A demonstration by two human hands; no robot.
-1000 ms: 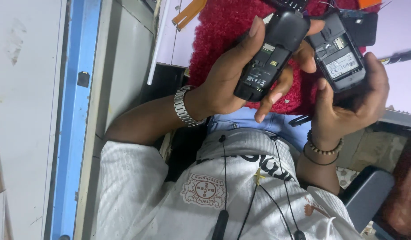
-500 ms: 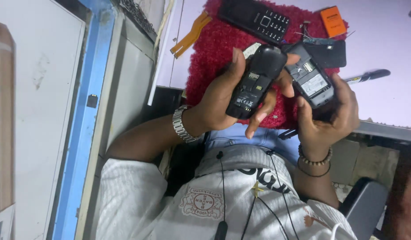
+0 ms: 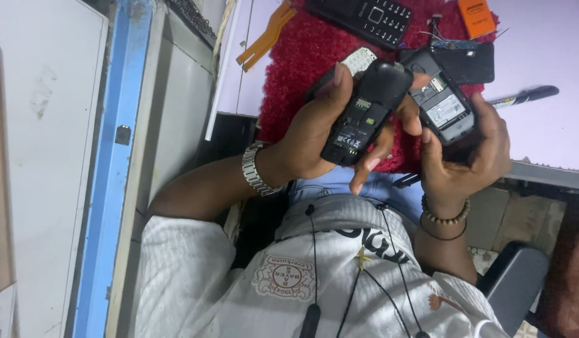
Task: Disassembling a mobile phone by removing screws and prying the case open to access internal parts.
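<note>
Blue frame (image 3: 114, 156): upright painted strip at far left, beside pale panels; no sign on it.
Orange strip (image 3: 264, 34): flat ribbon piece lying at the left edge of the red mat (image 3: 295, 62).
Left hand (image 3: 314, 138): clamped around the left phone (image 3: 366, 111), thumb along its left edge, fingers behind.
Left phone: black, back open, raised above the mat; small white and grey labels sit low in its bay.
Keypad phone (image 3: 364, 15): black, face up, far on the mat.
Right phone (image 3: 446, 109): black, back open, touching the left phone; a pale rectangular label fills its bay.
Right hand (image 3: 467, 159): closed around the right phone from below.
Handling: probably best gripped by the edges, thumbs off the open bays, both held over the mat.
Orange box (image 3: 477, 15): small, far right of the mat.
Black cover (image 3: 471, 62): loose, just beyond the right phone.
Marker (image 3: 524, 97): black, on the lilac worktop (image 3: 552, 50).
</note>
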